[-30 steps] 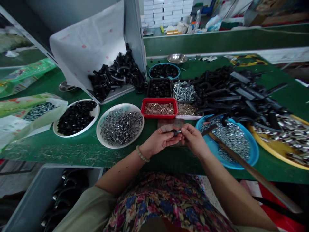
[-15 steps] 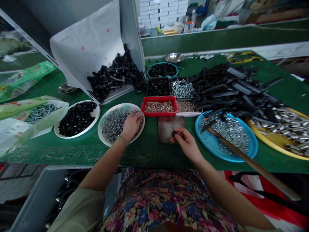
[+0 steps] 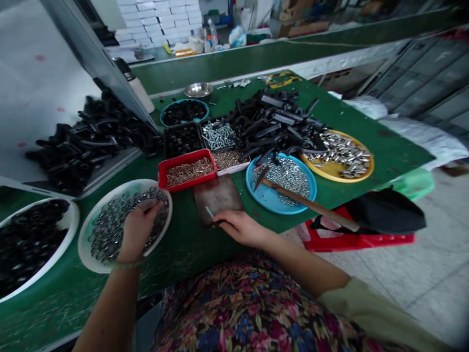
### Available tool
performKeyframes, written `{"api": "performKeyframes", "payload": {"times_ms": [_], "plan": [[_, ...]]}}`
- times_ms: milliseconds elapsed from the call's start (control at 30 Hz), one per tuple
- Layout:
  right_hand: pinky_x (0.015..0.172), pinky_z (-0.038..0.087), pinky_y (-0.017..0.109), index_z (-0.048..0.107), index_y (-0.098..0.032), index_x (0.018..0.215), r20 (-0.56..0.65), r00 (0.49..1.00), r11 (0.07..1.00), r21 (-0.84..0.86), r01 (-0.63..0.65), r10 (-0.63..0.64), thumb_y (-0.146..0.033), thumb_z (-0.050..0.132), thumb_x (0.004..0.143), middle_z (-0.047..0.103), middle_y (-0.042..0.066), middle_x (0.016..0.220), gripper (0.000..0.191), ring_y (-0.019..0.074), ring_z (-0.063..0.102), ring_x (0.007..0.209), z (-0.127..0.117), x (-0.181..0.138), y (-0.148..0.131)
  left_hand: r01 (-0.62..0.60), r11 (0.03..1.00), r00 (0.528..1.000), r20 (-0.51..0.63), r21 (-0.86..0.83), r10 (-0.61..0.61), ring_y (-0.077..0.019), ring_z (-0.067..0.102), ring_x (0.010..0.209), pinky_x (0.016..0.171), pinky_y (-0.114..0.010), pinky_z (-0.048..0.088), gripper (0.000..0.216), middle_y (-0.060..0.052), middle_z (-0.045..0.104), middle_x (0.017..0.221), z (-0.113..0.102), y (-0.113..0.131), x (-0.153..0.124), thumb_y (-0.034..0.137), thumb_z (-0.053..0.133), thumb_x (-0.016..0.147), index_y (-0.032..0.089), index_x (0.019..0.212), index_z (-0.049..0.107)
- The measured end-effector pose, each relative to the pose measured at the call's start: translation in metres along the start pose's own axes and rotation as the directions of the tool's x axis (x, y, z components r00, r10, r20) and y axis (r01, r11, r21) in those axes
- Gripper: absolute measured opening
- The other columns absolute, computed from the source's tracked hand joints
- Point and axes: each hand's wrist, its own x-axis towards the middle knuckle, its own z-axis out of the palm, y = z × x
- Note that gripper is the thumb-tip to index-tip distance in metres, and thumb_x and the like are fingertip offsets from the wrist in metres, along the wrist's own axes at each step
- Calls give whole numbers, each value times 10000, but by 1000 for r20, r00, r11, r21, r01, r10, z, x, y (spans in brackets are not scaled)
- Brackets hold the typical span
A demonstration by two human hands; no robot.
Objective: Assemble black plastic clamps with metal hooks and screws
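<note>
My left hand (image 3: 138,227) is in the white bowl (image 3: 83,244) of metal rings (image 3: 110,225), its fingers curled together among them; whether they pinch a ring is hidden. In my right hand (image 3: 244,229) is a screw with a black knob (image 3: 209,212), pinched between thumb and fingers. Its bright shank points up and away over the near part of the flat metal plate (image 3: 220,195), while the black end is mostly covered by the fingers.
A hammer (image 3: 304,199) lies across the blue basin (image 3: 267,200) of small metal parts, its handle past the table edge. Behind the plate are a red tray (image 3: 188,185) of pins and a pile of black handles (image 3: 271,122). A yellow tray (image 3: 330,171) stands right.
The view has swung to the right, so the table's things shift left. My left hand stays in the ring bowl; my right hand still holds the knobbed screw, now nearer the plate's front edge.
</note>
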Motion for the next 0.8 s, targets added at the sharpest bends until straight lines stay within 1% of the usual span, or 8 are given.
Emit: {"api": "performKeyframes", "payload": {"times_ms": [133, 233, 367, 433, 533, 633, 700, 800], "plan": [[936, 507, 310, 571, -181, 1197, 100, 987, 991, -44, 130, -125, -150, 417, 945, 656, 94, 1140, 297, 163, 624, 1073, -9, -1, -6, 218, 765, 903, 423, -606, 77, -193, 676, 841, 787, -306, 530, 538, -23, 719, 886, 36, 54, -35, 357, 800, 634, 208, 1102, 579], [985, 493, 350, 473, -203, 1345, -63, 992, 990, -99, 101, -108, -132, 425, 934, 618, 101, 1262, 420, 176, 593, 1160, -22, -9, -1, 233, 700, 809, 534, -675, 245, -171, 674, 816, 775, -269, 519, 681, 0, 714, 861, 62, 90, -45, 245, 820, 629, 234, 1233, 505], [918, 535, 360, 564, -240, 1241, -291, 954, 992, -121, 33, -67, -150, 458, 932, 684, 75, 1131, 339, 184, 650, 1059, -47, -40, 15, 20, 758, 660, 578, -652, 480, -191, 674, 859, 793, -295, 516, 593, -18, 709, 888, 94, 135, -29, 241, 730, 755, 218, 1289, 474], [863, 558, 356, 581, -256, 1175, -475, 880, 998, -43, -41, 16, -171, 481, 934, 705, 51, 1041, 274, 173, 687, 955, -59, -58, 23, -193, 723, 604, 500, -664, 621, -197, 666, 912, 837, -324, 510, 415, -45, 702, 965, 120, 166, -14, 237, 648, 824, 198, 1219, 526], [789, 582, 352, 555, -247, 1129, -751, 646, 990, 129, -60, 137, -213, 511, 937, 707, 38, 975, 200, 160, 710, 830, -76, -81, 29, -638, 629, 536, 329, -445, 777, -201, 650, 952, 910, -348, 470, 195, -81, 695, 1003, 176, 223, 3, 182, 548, 882, 165, 1066, 610], [776, 587, 361, 546, -238, 1099, -864, 468, 980, 196, -24, 185, -255, 562, 918, 700, 43, 975, 183, 165, 710, 812, -92, -94, 28, -893, 417, 305, 449, -172, 840, -231, 641, 937, 848, -356, 471, 232, -123, 694, 956, 231, 271, 8, 164, 475, 915, 136, 1100, 611], [781, 589, 371, 547, -239, 1097, -882, 420, 974, 224, -27, 215, -274, 583, 907, 700, 48, 985, 197, 169, 710, 811, -100, -100, 25, -941, 318, 215, 530, -112, 820, -233, 636, 934, 831, -348, 465, 231, -137, 691, 937, 256, 288, 7, 136, 467, 909, 120, 1085, 616], [764, 595, 367, 556, -240, 1085, -883, 398, 966, 256, -34, 248, -290, 608, 894, 704, 49, 981, 204, 170, 711, 796, -106, -107, 21, -941, 314, 199, 547, -124, 813, -236, 634, 939, 845, -348, 453, 212, -136, 690, 925, 272, 290, 4, 113, 473, 898, 116, 1028, 641]]}}
